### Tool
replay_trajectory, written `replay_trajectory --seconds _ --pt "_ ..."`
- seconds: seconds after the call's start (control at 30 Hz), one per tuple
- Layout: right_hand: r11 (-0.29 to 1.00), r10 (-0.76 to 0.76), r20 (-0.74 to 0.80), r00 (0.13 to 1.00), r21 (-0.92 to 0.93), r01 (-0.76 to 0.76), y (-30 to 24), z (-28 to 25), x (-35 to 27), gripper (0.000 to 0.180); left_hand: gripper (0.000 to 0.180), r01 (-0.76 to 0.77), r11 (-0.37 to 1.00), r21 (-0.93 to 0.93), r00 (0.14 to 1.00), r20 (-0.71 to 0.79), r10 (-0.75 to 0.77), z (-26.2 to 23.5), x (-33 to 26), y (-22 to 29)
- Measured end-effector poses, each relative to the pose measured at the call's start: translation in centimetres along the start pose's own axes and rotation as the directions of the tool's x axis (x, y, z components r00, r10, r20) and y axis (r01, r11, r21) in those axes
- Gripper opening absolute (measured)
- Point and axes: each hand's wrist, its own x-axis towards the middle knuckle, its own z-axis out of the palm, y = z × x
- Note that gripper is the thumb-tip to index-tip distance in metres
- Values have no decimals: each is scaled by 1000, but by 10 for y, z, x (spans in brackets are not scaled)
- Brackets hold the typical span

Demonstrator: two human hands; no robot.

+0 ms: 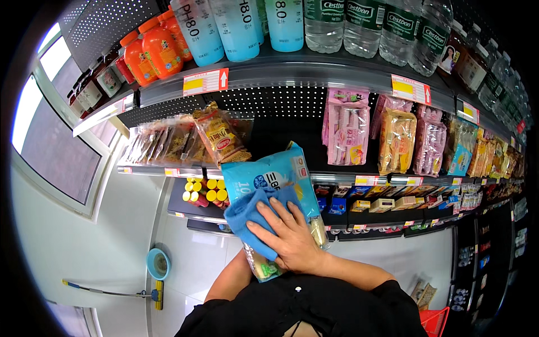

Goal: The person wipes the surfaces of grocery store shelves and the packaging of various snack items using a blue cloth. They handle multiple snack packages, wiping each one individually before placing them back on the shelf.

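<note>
In front of my chest is a blue snack bag [269, 174], tilted, with a clear lower part showing pale contents. My right hand [289, 236] lies over a folded blue cloth [255, 216] and presses it against the bag's front, fingers slightly apart on the fabric. My left forearm [231, 276] reaches up behind the bag; the left hand itself is hidden there. Just beyond the bag, a brown and gold snack packet [220, 136] leans on the middle shelf.
The middle shelf carries clear packets [163, 143] at left and pink snack packs [347, 129] at right. Water bottles [362, 25] fill the shelf above. Yellow-capped containers [208, 191] sit below. A blue bucket [159, 264] and a mop [158, 295] are on the floor at left, a red basket [435, 321] at lower right.
</note>
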Motion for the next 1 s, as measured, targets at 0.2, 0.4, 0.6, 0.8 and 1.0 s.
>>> replay_trajectory --seconds 0.2,0.4,0.6,0.8,1.0 --pt "971 227 20 974 -80 -225 64 -5 25 63 65 -27 999 27 997 -78 29 -15 -14 -21" --pt "980 177 102 979 -110 -166 76 12 30 64 65 -19 1000 15 995 -103 20 -20 -19 -27" --pt "1000 5 228 974 -19 -1 67 14 67 61 65 -2 1000 16 996 -87 4 -18 6 -20" --pt "999 -23 192 981 -40 31 81 -5 88 59 65 10 1000 5 998 -69 -9 -8 34 -6" --pt "961 201 -33 979 -188 -203 131 -50 89 51 65 -9 1000 -15 998 -67 8 5 52 4"
